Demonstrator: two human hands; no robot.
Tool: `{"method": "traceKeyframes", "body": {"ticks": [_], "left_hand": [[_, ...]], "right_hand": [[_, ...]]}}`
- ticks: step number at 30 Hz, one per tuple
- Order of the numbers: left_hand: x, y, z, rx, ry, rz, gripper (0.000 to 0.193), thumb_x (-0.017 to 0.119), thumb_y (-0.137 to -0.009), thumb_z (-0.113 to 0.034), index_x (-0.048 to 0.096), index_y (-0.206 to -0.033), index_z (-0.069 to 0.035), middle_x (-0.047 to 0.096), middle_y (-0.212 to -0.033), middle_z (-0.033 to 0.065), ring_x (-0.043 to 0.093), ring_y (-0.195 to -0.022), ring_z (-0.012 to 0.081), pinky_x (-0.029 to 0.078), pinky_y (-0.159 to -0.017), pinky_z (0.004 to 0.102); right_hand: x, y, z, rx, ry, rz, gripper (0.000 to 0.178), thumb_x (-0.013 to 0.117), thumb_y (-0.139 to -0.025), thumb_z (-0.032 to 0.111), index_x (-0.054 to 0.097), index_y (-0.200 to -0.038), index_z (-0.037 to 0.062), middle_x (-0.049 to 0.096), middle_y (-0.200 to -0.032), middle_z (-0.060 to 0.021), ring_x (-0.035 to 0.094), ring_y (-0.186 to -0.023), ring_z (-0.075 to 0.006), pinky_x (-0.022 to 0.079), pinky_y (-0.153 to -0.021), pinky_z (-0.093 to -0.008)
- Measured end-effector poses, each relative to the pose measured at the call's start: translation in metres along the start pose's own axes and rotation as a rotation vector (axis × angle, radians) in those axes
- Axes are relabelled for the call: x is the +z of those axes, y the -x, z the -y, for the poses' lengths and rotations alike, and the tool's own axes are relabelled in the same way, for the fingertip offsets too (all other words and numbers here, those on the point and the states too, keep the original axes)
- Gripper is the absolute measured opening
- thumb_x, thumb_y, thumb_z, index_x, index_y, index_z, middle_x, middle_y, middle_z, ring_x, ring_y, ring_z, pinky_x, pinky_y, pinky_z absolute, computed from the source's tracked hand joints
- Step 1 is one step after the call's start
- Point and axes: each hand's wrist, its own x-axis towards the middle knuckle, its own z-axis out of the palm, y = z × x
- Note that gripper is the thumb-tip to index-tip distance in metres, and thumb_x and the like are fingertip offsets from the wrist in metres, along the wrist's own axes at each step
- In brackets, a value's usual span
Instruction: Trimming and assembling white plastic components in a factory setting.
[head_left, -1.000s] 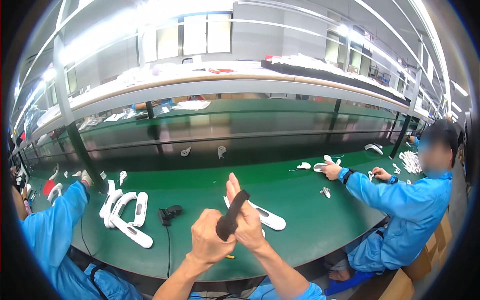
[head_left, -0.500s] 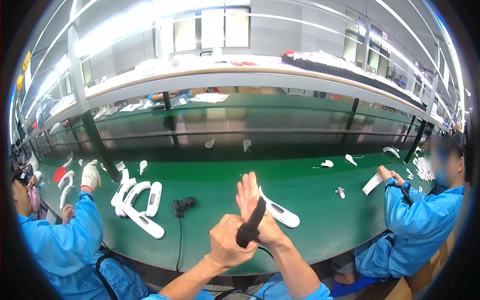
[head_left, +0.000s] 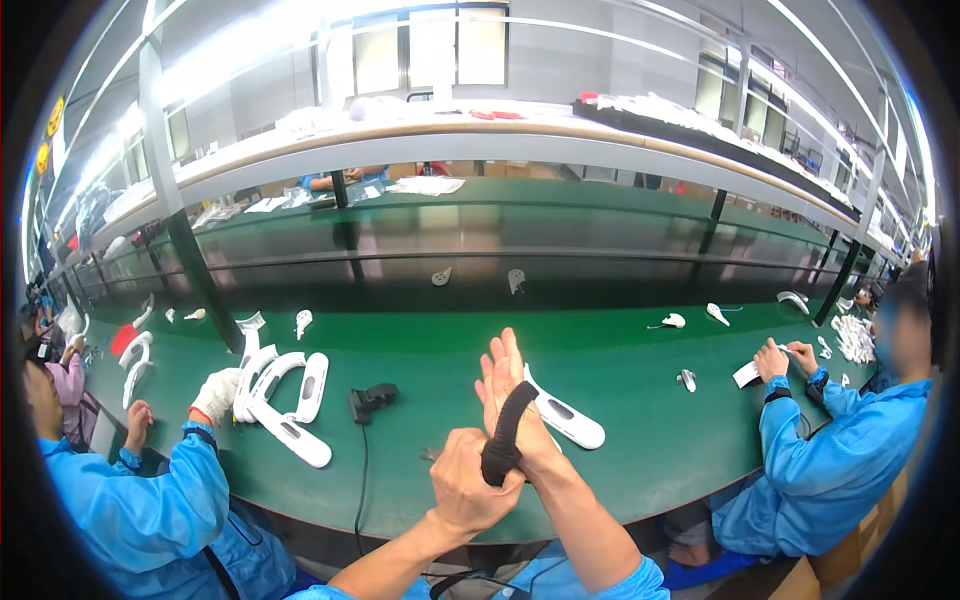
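My left hand [head_left: 465, 478] is closed on a black fabric strap [head_left: 510, 430] at the base of my right palm. The strap lies across my right hand [head_left: 538, 445], which is held up with its fingers stretched out and nearly together. Just beyond my right hand lies a white curved plastic part [head_left: 585, 430] with a long grey slot, partly hidden by that hand. Left of my hands sits a black device [head_left: 372, 402] with a cable running to the table's front edge. A small dark object [head_left: 430, 454] lies beside my left hand.
At left, a co-worker's gloved hand [head_left: 215, 395] touches a group of white curved parts [head_left: 300, 445]. At right, another co-worker holds a white piece [head_left: 746, 375]. Small white parts [head_left: 717, 314] are scattered across the green table [head_left: 620, 490]. A shelf [head_left: 480, 145] spans the back.
The strap's upper part now bends over my right hand; before, it stood straighter. The left co-worker's gloved hand has come down to the white parts. The right co-worker's hands have moved apart.
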Motion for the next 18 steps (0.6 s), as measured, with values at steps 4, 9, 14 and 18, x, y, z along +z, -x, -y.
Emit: {"method": "traceKeyframes", "body": {"ticks": [4,9,14,18], "left_hand": [[0.002,0.006,-0.001,-0.027,0.002,0.017,0.036,0.068,-0.053,-0.004,0.046,-0.082,-0.002,0.052,-0.075,0.0123,0.053,-0.064,0.0290,0.044,-0.054,0.0362],[0.001,0.009,-0.011,0.058,-0.009,-0.002,0.034,0.067,-0.053,-0.003,0.046,-0.080,-0.003,0.052,-0.074,0.0123,0.053,-0.064,0.0287,0.044,-0.054,0.0359],[0.001,0.016,-0.005,0.032,0.008,0.071,0.033,0.070,-0.052,-0.006,0.050,-0.078,-0.003,0.054,-0.074,0.0103,0.055,-0.066,0.0279,0.045,-0.057,0.0347],[0.008,0.025,-0.008,0.088,0.069,0.121,0.037,0.072,-0.052,-0.009,0.053,-0.083,-0.002,0.056,-0.078,0.0099,0.057,-0.073,0.0280,0.047,-0.063,0.0345]], "right_hand": [[-0.016,-0.006,-0.021,0.015,0.050,0.034,0.074,0.032,-0.092,0.051,-0.008,-0.142,0.0138,-0.003,-0.148,-0.0153,0.001,-0.137,-0.0302,0.005,-0.109,-0.0431],[-0.013,-0.010,-0.014,0.220,-0.197,0.162,0.078,0.032,-0.089,0.057,-0.003,-0.142,0.0115,0.001,-0.147,-0.0185,0.003,-0.136,-0.0332,0.009,-0.109,-0.0442],[-0.009,-0.007,-0.021,-0.052,0.395,0.049,0.070,0.034,-0.093,0.046,0.006,-0.140,0.0015,0.007,-0.145,-0.0207,0.006,-0.136,-0.0332,0.011,-0.109,-0.0429],[-0.008,-0.026,-0.020,-0.280,0.726,-0.202,0.057,0.042,-0.093,0.031,0.022,-0.134,-0.0023,0.025,-0.137,-0.0238,0.024,-0.129,-0.0356,0.021,-0.106,-0.0388]]}}
